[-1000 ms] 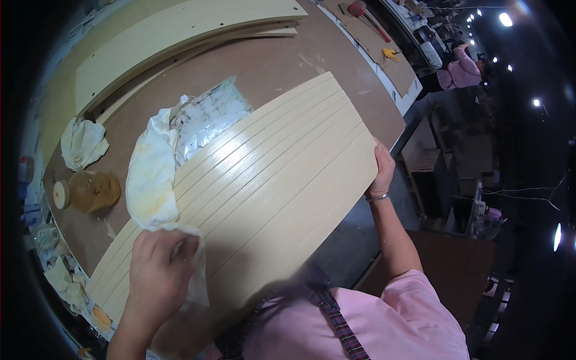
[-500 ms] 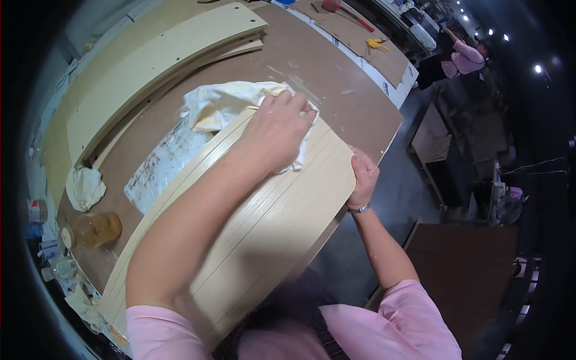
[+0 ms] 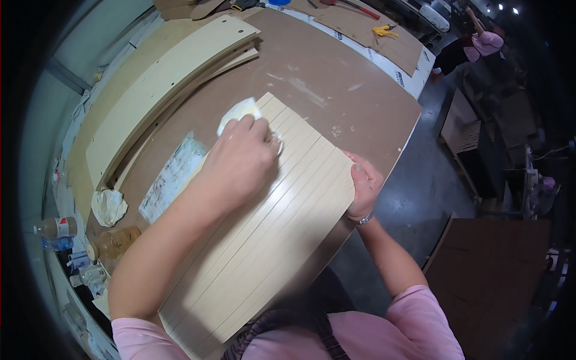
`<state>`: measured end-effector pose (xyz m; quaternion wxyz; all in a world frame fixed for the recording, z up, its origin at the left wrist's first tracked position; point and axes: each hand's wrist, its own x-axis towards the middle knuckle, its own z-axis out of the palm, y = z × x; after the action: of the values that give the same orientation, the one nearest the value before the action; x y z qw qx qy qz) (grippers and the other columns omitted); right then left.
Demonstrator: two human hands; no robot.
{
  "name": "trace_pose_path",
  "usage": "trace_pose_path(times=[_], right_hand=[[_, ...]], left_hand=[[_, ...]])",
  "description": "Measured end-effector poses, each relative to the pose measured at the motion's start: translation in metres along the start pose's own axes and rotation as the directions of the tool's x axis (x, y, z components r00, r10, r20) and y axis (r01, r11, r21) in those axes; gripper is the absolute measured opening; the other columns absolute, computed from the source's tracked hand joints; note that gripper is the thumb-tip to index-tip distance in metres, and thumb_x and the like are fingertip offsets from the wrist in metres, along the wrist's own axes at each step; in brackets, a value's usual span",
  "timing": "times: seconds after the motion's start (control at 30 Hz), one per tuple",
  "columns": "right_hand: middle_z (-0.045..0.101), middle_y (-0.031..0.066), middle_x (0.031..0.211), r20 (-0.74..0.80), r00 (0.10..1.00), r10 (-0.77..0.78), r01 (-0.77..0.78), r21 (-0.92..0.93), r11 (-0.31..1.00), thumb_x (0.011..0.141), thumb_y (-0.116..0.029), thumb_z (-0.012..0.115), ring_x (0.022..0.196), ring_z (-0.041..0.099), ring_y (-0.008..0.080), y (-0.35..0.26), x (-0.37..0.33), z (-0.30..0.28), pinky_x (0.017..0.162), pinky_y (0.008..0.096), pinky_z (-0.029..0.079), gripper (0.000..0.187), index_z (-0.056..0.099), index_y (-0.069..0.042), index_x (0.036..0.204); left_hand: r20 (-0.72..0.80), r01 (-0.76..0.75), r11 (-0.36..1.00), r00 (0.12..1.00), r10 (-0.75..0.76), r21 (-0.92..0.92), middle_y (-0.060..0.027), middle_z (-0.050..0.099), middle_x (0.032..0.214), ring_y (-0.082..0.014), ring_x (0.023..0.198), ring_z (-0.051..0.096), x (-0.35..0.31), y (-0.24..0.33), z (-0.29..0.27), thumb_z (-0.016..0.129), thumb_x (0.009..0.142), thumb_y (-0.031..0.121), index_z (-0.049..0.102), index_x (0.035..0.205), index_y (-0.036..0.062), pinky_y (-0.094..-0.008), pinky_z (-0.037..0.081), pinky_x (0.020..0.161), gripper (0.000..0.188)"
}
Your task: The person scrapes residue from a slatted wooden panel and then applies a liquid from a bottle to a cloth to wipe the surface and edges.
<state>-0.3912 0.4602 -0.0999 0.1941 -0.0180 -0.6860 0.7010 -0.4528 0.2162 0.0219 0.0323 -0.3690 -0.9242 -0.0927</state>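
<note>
A pale wooden panel [image 3: 276, 210] with several lengthwise grooves lies slanted across the near side of the brown worktable. Bunched under the fingers of my left hand [image 3: 245, 157] is a white cloth [image 3: 241, 113], pressed on the panel near its upper left edge. My right hand [image 3: 363, 187], a watch at its wrist, grips the panel's right-hand edge with the thumb on top; the fingers beneath are mostly hidden. Left of the panel lies a whitish, dark-smeared sheet [image 3: 173, 177]. Another crumpled white cloth [image 3: 109, 207] rests farther left.
Curved pale boards [image 3: 168, 81] are stacked at the far left. Near the left edge stand a jar of brownish liquid [image 3: 116, 245] and plastic bottles [image 3: 57, 228]. A yellow tool [image 3: 384, 31] and a red-handled tool [image 3: 360, 10] lie at the back. Another person [image 3: 474, 45] stands far right.
My left hand has drawn the cloth back toward me and leftward over the panel, and the cloth is more bunched. My right hand keeps its hold on the edge. The view has shifted slightly.
</note>
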Motion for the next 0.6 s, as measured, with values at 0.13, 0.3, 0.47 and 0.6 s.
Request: trace_pose_path(times=[0.13,0.3,0.47,0.6], right_hand=[[0.073,0.0158,0.108,0.037,0.999,0.03,-0.032,0.037,0.999,0.097,-0.013,0.052,0.101,0.066,0.019,-0.008,-0.002,0.011,0.093,0.0316,0.049,0.031,0.068,0.01,0.112],[0.073,0.0143,0.108,0.025,0.999,0.029,-0.031,0.084,0.996,0.097,-0.012,0.053,0.1,0.066,0.0182,-0.007,0.0,0.004,0.092,0.0309,0.05,0.03,0.068,0.01,0.112],[0.073,0.0146,0.108,0.019,0.999,-0.044,0.043,0.055,0.998,0.097,-0.01,0.053,0.1,0.066,0.0178,-0.003,0.0,0.006,0.092,0.0306,0.05,0.029,0.067,0.01,0.112],[0.073,0.015,0.107,0.017,1.0,-0.005,0.003,0.112,0.994,0.097,-0.009,0.053,0.099,0.066,0.0175,-0.002,0.0,0.012,0.091,0.0303,0.05,0.028,0.067,0.01,0.111]], left_hand=[[-0.15,0.049,0.998,0.987,-0.056,-0.05,-0.0144,0.062,0.099,-0.0316,0.097,0.056,0.007,-0.003,0.014,0.059,0.078,-0.006,0.072,0.103,-0.0005,-0.0434,0.046,0.084,0.029],[-0.072,0.013,1.0,0.997,-0.013,-0.001,-0.0154,0.061,0.1,-0.0328,0.097,0.056,0.011,-0.002,0.014,0.059,0.074,-0.008,0.071,0.103,-0.0016,-0.0441,0.046,0.084,0.032],[-0.033,0.095,0.995,0.995,-0.094,0.043,-0.0157,0.06,0.1,-0.033,0.097,0.055,-0.046,0.002,-0.001,0.058,0.069,-0.009,0.07,0.101,-0.0026,-0.0424,0.044,0.082,0.035],[-0.167,0.028,1.0,0.986,-0.026,0.011,-0.0144,0.06,0.097,-0.0333,0.094,0.055,-0.013,-0.008,0.008,0.061,0.073,-0.007,0.069,0.099,-0.0028,-0.0417,0.044,0.079,0.028]])
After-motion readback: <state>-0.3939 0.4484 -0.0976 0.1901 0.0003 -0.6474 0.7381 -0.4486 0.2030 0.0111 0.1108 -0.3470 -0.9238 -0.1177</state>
